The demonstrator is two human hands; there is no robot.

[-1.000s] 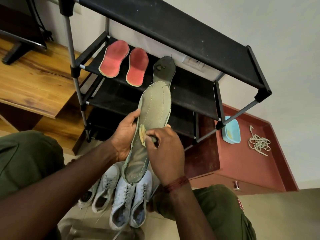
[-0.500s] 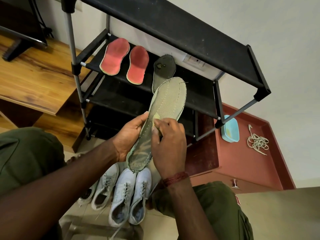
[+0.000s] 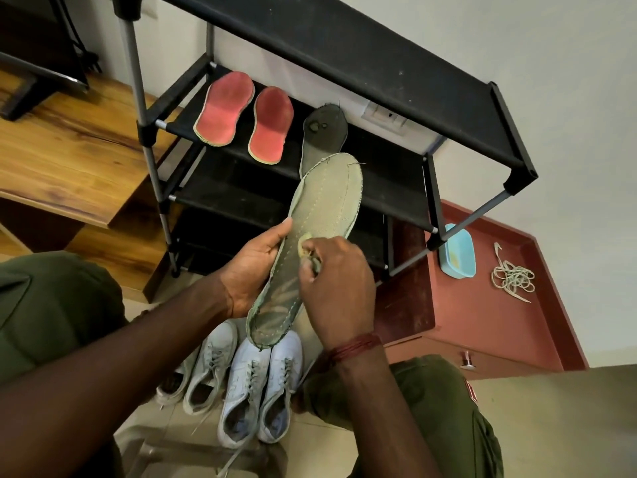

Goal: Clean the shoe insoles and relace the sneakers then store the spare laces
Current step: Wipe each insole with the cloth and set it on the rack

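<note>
My left hand (image 3: 251, 267) grips the green insole (image 3: 320, 208) by its 9 o'clock edge, in the middle of my view. My right hand (image 3: 339, 288) pinches a small yellow pad (image 3: 305, 243) against the insole. Two red insoles (image 3: 224, 108) and a dark insole (image 3: 322, 132) lie on the rack (image 3: 344, 53) at 12 o'clock. The sneakers (image 3: 241, 384) sit at 6 o'clock. The spare laces (image 3: 512, 277) lie at 3 o'clock.

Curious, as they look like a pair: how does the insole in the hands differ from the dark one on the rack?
The held insole is pale olive with stitch lines; the dark insole is charcoal with blotches. The left hand grips the held insole and the right hand presses a yellowish wad on it; the dark insole lies on the shelf. Both have rounded outlines.
</note>
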